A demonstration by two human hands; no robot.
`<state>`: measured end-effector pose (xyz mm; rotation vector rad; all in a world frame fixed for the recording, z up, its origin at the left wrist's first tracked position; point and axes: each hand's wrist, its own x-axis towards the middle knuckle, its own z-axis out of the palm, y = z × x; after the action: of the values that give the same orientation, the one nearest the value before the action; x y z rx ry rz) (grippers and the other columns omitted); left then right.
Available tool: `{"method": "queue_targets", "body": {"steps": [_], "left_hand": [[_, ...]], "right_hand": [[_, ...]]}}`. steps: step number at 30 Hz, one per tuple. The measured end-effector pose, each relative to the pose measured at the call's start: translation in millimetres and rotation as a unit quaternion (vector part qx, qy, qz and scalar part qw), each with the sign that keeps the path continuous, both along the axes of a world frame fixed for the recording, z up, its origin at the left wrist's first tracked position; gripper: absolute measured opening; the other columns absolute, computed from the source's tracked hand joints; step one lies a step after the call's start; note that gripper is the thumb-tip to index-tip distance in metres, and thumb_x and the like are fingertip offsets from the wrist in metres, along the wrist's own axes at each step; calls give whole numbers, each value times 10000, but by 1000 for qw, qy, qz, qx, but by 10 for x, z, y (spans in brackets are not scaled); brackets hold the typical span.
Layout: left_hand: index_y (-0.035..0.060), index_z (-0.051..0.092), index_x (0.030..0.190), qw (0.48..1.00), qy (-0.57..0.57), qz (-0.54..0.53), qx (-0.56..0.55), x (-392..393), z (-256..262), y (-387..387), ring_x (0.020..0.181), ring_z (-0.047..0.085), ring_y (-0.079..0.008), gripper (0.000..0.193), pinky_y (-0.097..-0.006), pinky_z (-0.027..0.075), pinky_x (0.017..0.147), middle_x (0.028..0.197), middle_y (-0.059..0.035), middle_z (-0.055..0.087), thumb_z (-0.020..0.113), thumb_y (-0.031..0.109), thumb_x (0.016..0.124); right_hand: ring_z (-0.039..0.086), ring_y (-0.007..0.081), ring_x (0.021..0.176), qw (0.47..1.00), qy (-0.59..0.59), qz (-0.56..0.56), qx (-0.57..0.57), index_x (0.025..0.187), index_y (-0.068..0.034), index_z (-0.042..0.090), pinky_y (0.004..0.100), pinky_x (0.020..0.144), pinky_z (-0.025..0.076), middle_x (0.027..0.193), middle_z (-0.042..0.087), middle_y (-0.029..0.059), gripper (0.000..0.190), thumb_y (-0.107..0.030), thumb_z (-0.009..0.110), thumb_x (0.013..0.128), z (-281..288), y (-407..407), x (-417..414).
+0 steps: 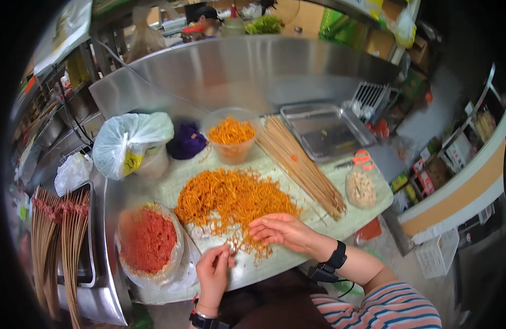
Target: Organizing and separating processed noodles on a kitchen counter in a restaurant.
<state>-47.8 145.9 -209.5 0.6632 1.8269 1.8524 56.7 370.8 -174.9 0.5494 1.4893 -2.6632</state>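
Observation:
A large heap of orange shredded strands (pixel 236 197) lies on a pale green board (pixel 154 294). My right hand (pixel 282 234) is at the heap's near right edge, its fingers loosely curled; whether anything is between them cannot be told. At the front edge of the board, my left hand (pixel 215 267) has thumb and fingertips together by a few stray strands, and a small strand may be pinched there. To the left of it stands a plastic-lined container of red minced meat (pixel 150 240). Beyond the heap is a clear tub of orange strands (pixel 232 135). Wooden skewers (pixel 302 164) lie in a bundle to its right.
A metal tray (pixel 325 129), orange-handled scissors (pixel 363 159) and a bowl of pale pieces (pixel 361 189) sit at the right. A bagged tub (pixel 131 144) and purple cloth-like item (pixel 187 140) stand at the back left. Skewers with meat (pixel 74 209) rest on a black tray at far left.

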Motion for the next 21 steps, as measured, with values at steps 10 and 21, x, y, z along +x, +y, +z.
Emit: {"method": "queue_targets", "body": {"steps": [10, 21], "left_hand": [[-18, 616, 1235, 936, 273, -222, -17, 267, 607, 621, 1037, 692, -289, 290, -353, 537, 920, 1160, -170, 696, 611, 18, 947], [-30, 626, 1227, 981, 94, -172, -5, 416, 503, 733, 1075, 670, -197, 257, -321, 500, 969, 1147, -143, 712, 573, -20, 975]], "right_hand": [[641, 240, 1128, 960, 60, -73, -264, 1270, 11, 572, 398, 987, 519, 1203, 666, 131, 442, -344, 383, 1086, -511, -222, 286], [651, 157, 820, 963, 56, -96, -246, 1115, -7, 666, 288, 711, 542, 961, 682, 62, 293, -251, 527, 1031, -346, -83, 1003]]}}
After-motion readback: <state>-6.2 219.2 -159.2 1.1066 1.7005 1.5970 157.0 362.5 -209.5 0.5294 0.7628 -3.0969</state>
